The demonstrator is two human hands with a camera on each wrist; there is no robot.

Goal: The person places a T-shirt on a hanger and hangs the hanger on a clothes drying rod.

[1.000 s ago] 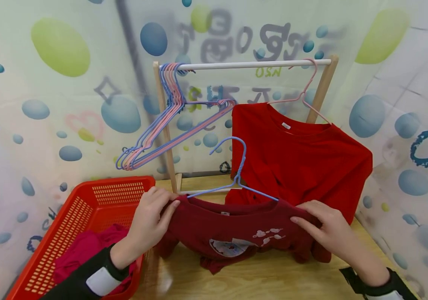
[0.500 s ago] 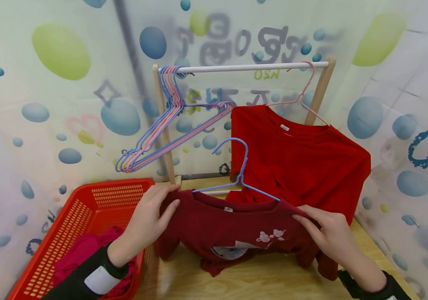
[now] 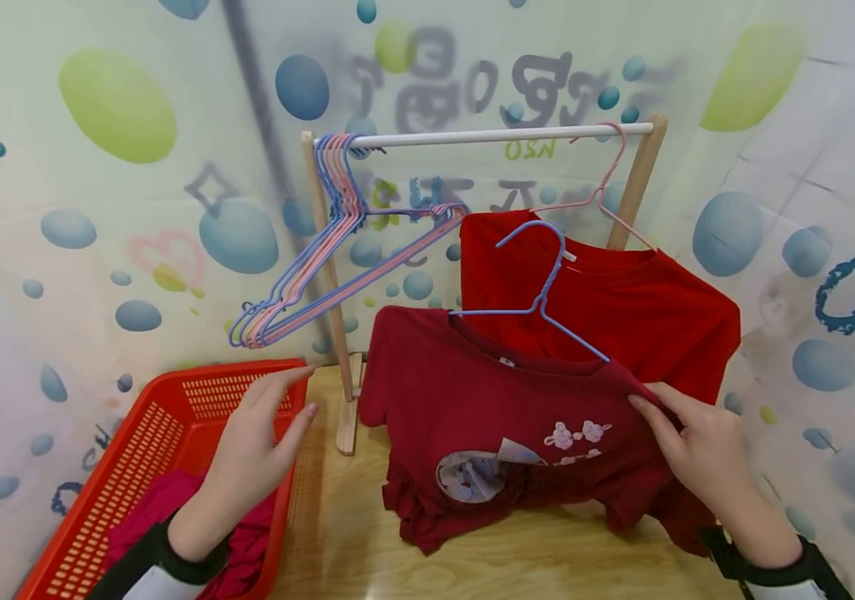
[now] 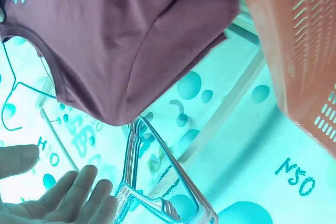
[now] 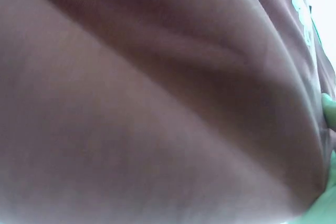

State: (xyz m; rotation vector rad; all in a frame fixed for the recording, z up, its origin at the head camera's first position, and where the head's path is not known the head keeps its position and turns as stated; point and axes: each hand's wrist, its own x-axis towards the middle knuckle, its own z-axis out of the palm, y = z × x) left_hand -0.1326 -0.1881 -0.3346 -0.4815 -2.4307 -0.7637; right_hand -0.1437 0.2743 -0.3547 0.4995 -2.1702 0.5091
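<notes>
A maroon shirt with white flowers and a round patch on its front hangs on a blue hanger, whose hook sticks up out of the neckline. My right hand pinches the shirt's shoulder near the hanger's right end. To the left of the shirt, my left hand is apart from it with thumb and fingers spread, holding nothing. In the left wrist view the left hand's fingers point toward the shirt. Maroon cloth fills most of the right wrist view.
Behind stands a rack with a white rail. Several blue and pink hangers hang at its left end, and a red shirt on a pink hanger at its right. A red basket with crimson cloth sits at left.
My left hand has let go of the shirt's left shoulder and moved away to the left. The right hand still holds the shirt, which has risen and shifted right with its hanger.
</notes>
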